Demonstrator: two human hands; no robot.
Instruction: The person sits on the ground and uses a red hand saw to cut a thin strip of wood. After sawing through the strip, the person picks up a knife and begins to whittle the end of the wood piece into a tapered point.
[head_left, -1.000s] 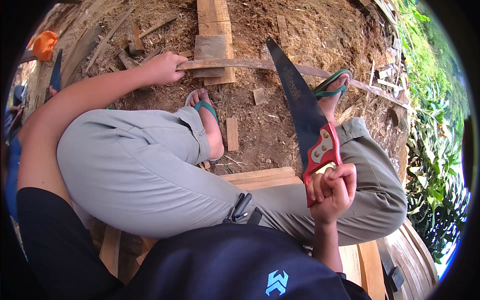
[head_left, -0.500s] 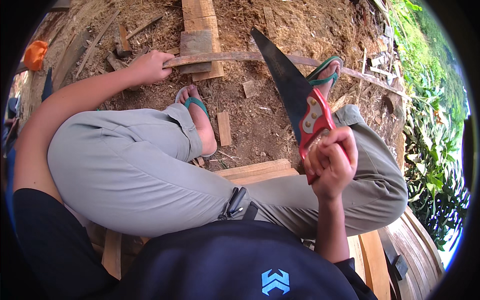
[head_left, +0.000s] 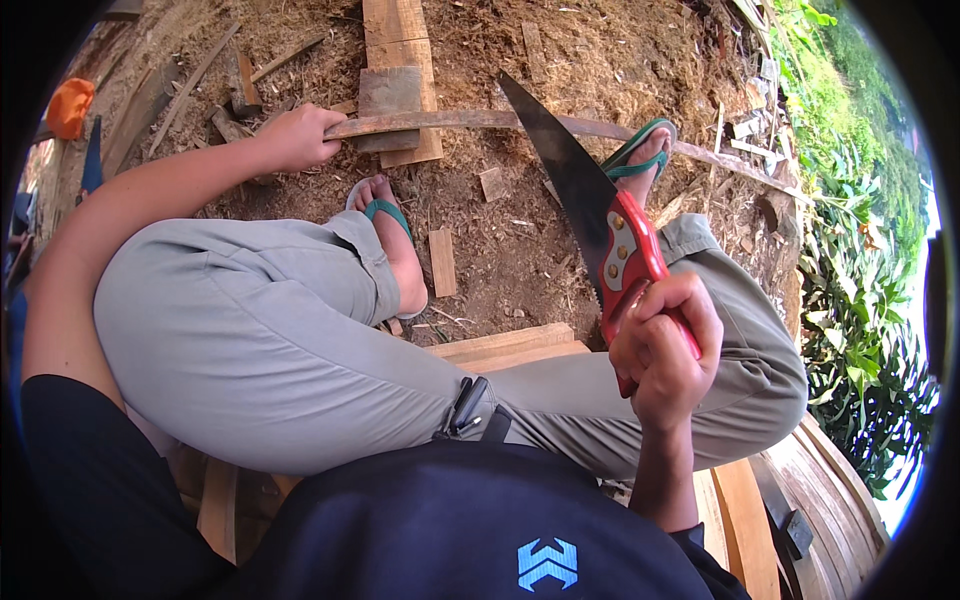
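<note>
My right hand [head_left: 667, 350] is wrapped round the red handle of a handsaw [head_left: 570, 160]. The dark blade points up and to the left, its tip in the air beyond my feet; it passes in front of a long thin wooden strip [head_left: 455, 119]. I cannot tell whether blade and strip touch. At the strip's left end, my left hand [head_left: 303, 137] grips the wood, fingers closed. The strip runs across a small wooden block [head_left: 389, 90] lying on a longer board [head_left: 412, 55], then on past my right foot in its green-strapped sandal [head_left: 640, 150].
Small wood offcuts [head_left: 442, 262] lie on the sawdust-covered ground between my feet. Planks [head_left: 510, 346] are beneath my legs, and more boards lie at lower right. An orange object [head_left: 70, 108] is at far left. Green plants [head_left: 865, 300] grow along the right.
My right hand and the saw have come slightly lower, toward my body. My left hand still holds the strip's end, with no clear movement.
</note>
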